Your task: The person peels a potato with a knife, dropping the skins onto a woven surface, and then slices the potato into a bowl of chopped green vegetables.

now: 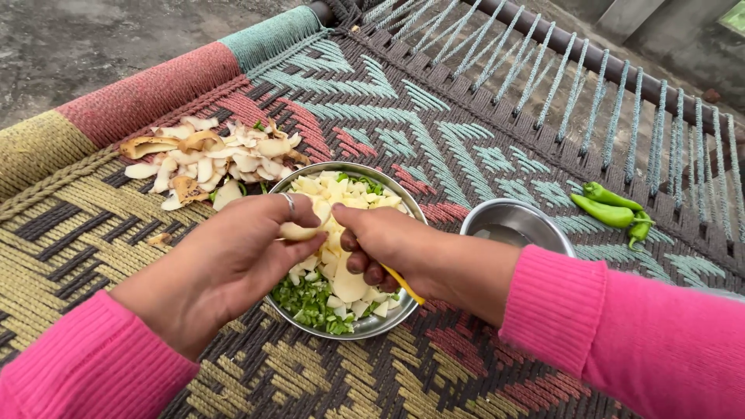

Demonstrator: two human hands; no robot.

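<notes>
Fig.: slicing a peeled potato over a steel bowl, head view. L hand (221, 264) cups a pale peeled potato piece (299, 230), thumb and ringed index finger pinched round it, remaining fingers curled under; it sits just above the bowl's near-left rim. R hand (388, 244) closes in a fist round a yellow-handled knife (403, 285) (blade hidden behind the fingers, so the cut itself cannot be seen), thumb pressed toward the potato. Both wrists wear pink sleeves.

Steel bowl (372, 326) rests on the woven cot surface (466, 140) and already holds a good heap of potato slices (341, 202) w/ chopped green chilli (306, 299) at the near side. Peel pile (209, 159) lies on the weave just beyond the bowl, to the left, touching nothing else.

Progress, as judged: peeling looks finished, since no unpeeled potato is in view; slicing is well on, w/ only the small piece in hand left. Three whole green chillies (609, 208) lie apart at right, uncut, beside a second, smaller steel bowl (516, 225) whose contents cannot be made out
</notes>
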